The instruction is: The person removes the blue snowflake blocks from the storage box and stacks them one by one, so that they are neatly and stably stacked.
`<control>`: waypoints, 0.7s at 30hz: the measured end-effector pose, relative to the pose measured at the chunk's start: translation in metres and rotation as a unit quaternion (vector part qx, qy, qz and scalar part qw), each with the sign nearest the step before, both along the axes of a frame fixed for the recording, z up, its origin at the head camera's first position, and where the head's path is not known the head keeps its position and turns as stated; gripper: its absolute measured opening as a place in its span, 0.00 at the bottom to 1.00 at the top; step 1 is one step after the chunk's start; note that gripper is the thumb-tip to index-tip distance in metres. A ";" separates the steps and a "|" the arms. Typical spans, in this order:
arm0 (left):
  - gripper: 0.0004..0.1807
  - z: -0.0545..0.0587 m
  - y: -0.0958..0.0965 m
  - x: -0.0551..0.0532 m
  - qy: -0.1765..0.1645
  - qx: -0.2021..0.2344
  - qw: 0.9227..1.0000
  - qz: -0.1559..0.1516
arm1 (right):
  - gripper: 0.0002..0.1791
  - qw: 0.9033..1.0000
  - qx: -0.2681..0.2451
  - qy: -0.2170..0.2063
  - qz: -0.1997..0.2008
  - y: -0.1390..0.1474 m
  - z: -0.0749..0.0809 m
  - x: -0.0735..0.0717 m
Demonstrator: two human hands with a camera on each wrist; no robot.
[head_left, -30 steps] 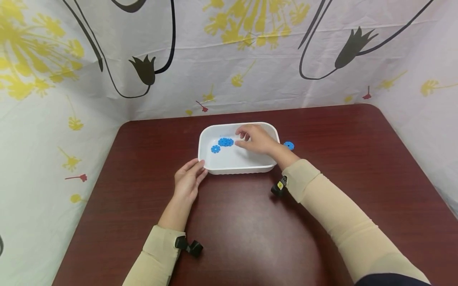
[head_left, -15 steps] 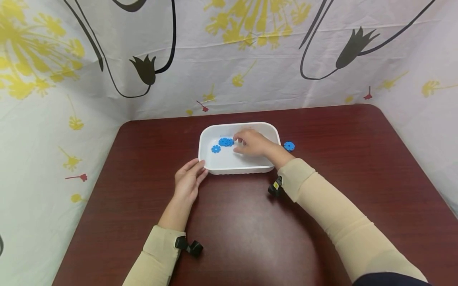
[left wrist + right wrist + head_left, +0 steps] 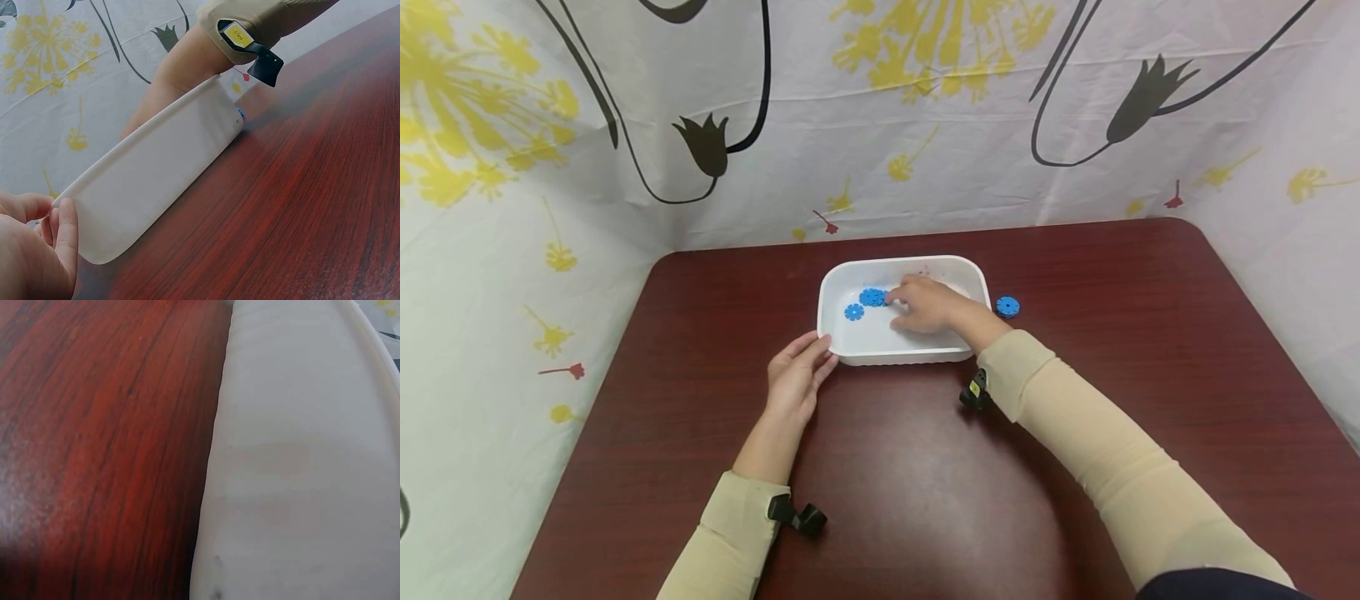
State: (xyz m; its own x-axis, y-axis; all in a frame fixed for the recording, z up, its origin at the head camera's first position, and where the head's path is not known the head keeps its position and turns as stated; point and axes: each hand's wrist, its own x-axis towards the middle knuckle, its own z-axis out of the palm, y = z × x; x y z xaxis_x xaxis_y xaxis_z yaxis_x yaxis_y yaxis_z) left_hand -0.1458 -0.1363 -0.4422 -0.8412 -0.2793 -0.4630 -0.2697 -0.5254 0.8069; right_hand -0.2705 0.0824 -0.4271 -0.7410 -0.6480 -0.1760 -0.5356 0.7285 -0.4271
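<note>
A white plastic tray [image 3: 895,358] sits on the table. My left hand [image 3: 792,379] pinches its near left corner, thumb over the rim and fingers along the outer wall; the left wrist view shows the same hand [image 3: 37,244]. Inside the tray, my right hand [image 3: 928,306] reaches over the right wall, its index fingertip at the right end of an overlapping cluster of blue notched discs [image 3: 871,297]. Its thumb is apart from them. A single blue notched disc [image 3: 853,312] lies just left of the cluster. The right wrist view shows only the tray's outer wall [image 3: 300,456] and the table.
More blue notched discs [image 3: 1008,307], seemingly stacked, lie on the table just right of the tray. The dark red wooden table [image 3: 925,467] extends around it. A patterned white cloth [image 3: 880,133] hangs behind and at the sides.
My right hand has moved slightly left and down inside the tray, its index fingertip coming to the disc cluster. The left hand stays at the tray's corner.
</note>
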 end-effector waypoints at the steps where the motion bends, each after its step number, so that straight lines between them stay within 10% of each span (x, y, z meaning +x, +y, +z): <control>1: 0.19 0.000 0.000 0.000 0.000 -0.001 1.000 0.000 | 0.27 1.000 0.002 0.001 0.003 0.000 0.000 0.000; 8: 0.19 0.000 0.000 0.001 -0.001 -0.005 1.000 -0.002 | 0.16 1.000 -0.007 0.029 0.003 0.005 0.000 -0.002; 21: 0.19 0.000 0.000 0.001 -0.002 -0.008 1.000 -0.005 | 0.32 0.997 0.061 0.041 0.024 0.002 0.000 0.003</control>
